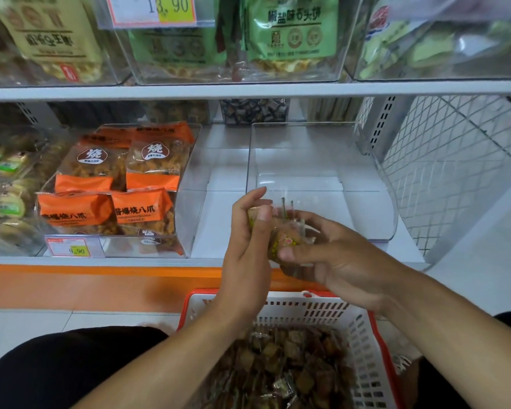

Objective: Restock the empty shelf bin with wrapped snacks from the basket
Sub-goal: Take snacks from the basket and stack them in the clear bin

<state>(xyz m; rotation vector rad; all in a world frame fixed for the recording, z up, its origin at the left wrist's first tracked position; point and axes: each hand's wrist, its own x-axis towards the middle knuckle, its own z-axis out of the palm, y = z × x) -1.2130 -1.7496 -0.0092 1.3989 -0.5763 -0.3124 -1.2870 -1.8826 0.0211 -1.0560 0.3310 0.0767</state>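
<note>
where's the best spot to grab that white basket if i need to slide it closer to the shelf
Probably the red rim on the basket's right side, coming from above. It runs as a raised lip above the slotted wall, and the snacks lie well below it, so fingers could hook over it.

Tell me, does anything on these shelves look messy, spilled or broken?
Nothing stands out. The clear bin is empty, as expected. Both hands, left and right, hold wrapped snacks in front of it; the rest stay inside the basket. The orange packs lie neatly.
</note>
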